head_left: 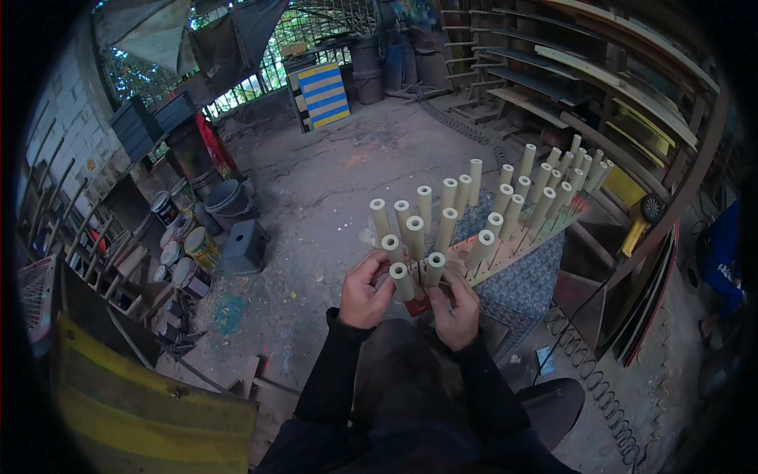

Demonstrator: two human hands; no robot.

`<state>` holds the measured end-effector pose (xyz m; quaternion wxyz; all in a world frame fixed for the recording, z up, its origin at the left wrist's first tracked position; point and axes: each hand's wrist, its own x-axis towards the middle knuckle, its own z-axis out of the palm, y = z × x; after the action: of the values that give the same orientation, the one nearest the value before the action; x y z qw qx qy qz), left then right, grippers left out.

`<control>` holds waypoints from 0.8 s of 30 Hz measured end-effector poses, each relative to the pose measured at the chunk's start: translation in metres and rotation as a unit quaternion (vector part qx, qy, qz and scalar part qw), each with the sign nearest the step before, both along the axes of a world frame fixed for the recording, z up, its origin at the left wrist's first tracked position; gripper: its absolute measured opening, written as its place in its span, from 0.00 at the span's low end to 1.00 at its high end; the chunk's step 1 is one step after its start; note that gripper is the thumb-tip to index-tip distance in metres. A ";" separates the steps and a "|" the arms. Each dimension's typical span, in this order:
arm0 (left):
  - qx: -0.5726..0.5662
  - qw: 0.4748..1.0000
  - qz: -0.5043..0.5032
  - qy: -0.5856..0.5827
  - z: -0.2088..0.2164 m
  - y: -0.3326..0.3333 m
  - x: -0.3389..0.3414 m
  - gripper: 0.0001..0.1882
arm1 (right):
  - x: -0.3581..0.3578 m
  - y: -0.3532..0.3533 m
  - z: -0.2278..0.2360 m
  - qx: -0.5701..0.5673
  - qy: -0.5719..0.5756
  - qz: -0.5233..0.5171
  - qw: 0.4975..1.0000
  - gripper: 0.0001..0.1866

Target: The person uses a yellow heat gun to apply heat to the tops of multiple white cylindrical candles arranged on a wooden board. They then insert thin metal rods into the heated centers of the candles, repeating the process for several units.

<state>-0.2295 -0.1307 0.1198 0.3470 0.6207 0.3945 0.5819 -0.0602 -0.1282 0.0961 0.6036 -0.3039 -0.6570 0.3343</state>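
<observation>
Several cream hollow tubes (424, 207) stand upright in rows on a long pale board (505, 251) with thin pegs and a red near end. My left hand (365, 294) closes its fingers and thumb on the nearest left tube (402, 282), at the board's near end. To its right, my right hand (456, 308) pinches another tube (434, 272) low down between thumb and fingers. The two held tubes stand side by side, tilted slightly. Beneath the board is a grey woven-patterned stand (525, 284).
Paint cans (201, 249), a dark bucket (229, 201) and a grey stool (245, 249) stand on the left. A yellow-striped sheet (150, 395) is at lower left. On the right are a rack of boards (545, 67), a coiled hose (588, 379) and a person in blue (720, 265).
</observation>
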 end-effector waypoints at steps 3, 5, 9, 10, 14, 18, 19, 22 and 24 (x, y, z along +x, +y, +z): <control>0.029 0.999 0.013 0.041 0.001 0.002 -0.002 0.18 | 0.001 -0.003 -0.001 -0.012 0.000 -0.004 1.000 0.16; 0.024 0.999 0.025 0.023 -0.002 0.001 -0.002 0.18 | 0.001 -0.005 -0.001 -0.004 -0.005 -0.008 1.000 0.16; 0.008 0.999 0.033 0.016 -0.009 0.002 -0.001 0.19 | 0.011 -0.009 -0.007 0.081 -0.057 -0.092 0.991 0.13; 0.007 0.999 0.038 0.018 -0.010 0.001 -0.002 0.19 | 0.018 -0.013 -0.013 0.093 -0.071 -0.111 0.987 0.12; 0.016 0.997 0.052 0.054 -0.019 0.004 -0.009 0.19 | 0.066 -0.004 -0.006 0.162 -0.046 -0.224 0.960 0.10; 0.017 0.995 0.078 0.060 -0.038 0.002 -0.015 0.19 | 0.091 0.034 0.061 0.029 -0.065 -0.275 0.959 0.14; 0.021 0.994 0.088 0.058 -0.043 0.000 -0.014 0.19 | 0.095 0.037 0.061 0.005 -0.098 -0.260 0.961 0.16; 0.010 0.992 0.122 -0.009 -0.052 -0.009 -0.013 0.15 | 0.102 0.043 0.048 -0.078 -0.154 -0.198 0.965 0.21; -0.003 0.991 0.136 -0.016 -0.058 -0.015 -0.019 0.11 | 0.106 0.049 0.026 -0.104 -0.184 -0.147 0.966 0.20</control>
<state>-0.2481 -0.1455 0.0617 0.2728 0.5508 0.4715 0.6324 0.0455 -0.0796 0.1225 0.4798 -0.5148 -0.6665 0.2461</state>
